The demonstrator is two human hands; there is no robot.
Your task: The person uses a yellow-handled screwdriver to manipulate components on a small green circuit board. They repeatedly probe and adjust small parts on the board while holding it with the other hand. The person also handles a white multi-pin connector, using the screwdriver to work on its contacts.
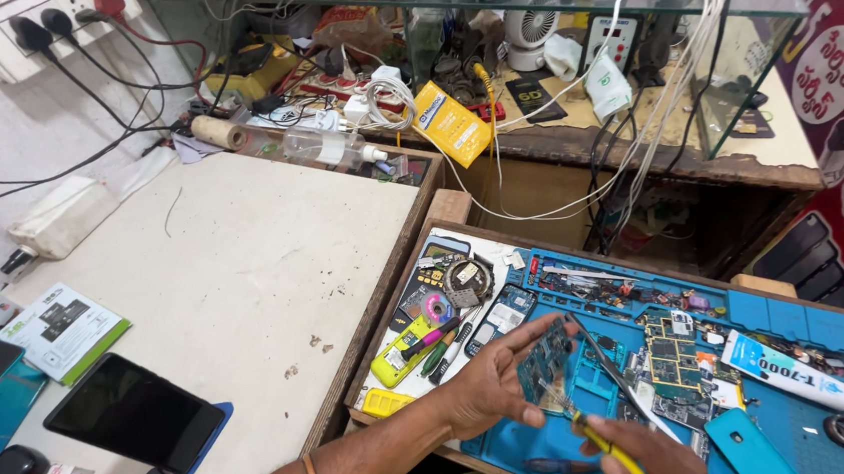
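My left hand (494, 382) holds a small blue-green circuit board (544, 358) upright over the blue work mat (829, 305). My right hand (640, 456), at the bottom edge, grips a thin yellow-handled tool (604, 441) whose metal tip touches the lower part of the board. A bangle sits on my left wrist. More circuit boards (674, 358) and a white glue tube (786, 371) lie on the mat just right of my hands.
A tray of pens, tape and small parts (438, 311) sits left of the mat. On the white table lie a dark tablet (135, 412), phones and a booklet (66, 330). A glass counter (548, 47) cluttered with cables, a small fan and chargers stands behind.
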